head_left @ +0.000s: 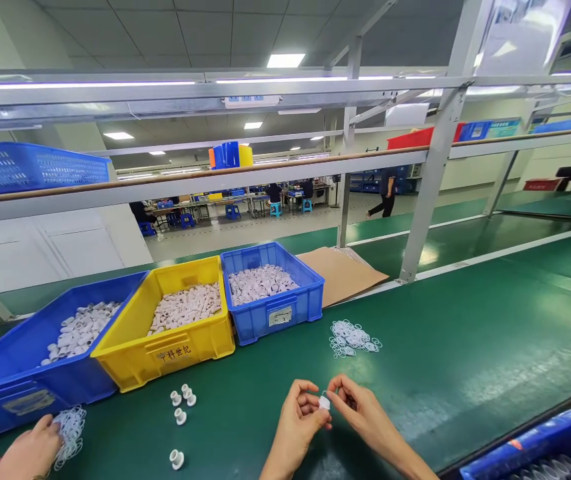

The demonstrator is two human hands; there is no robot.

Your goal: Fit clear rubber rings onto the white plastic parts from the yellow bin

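Note:
Between the thumb and fingers of my left hand (299,421) is a small white plastic fitting (324,403), held above the green work surface. My right hand (358,408) is closed in a pinch right beside it, at the fitting's upper end. A thin white ring (324,393) seems to be at those fingertips, partly hidden by them. Beyond my hands lies a loose pile of thin white rings (352,339). To the left, several white flanged fittings (180,417) stand or lie on the surface.
A blue bin (260,325), a yellow bin (165,353) and another blue bin (40,393) hold small white parts. A co-worker's hand (30,448) touches more white rings (70,433). Cardboard (338,273) lies behind, near a metal post (428,153). Blue crates (540,443) stand lower right.

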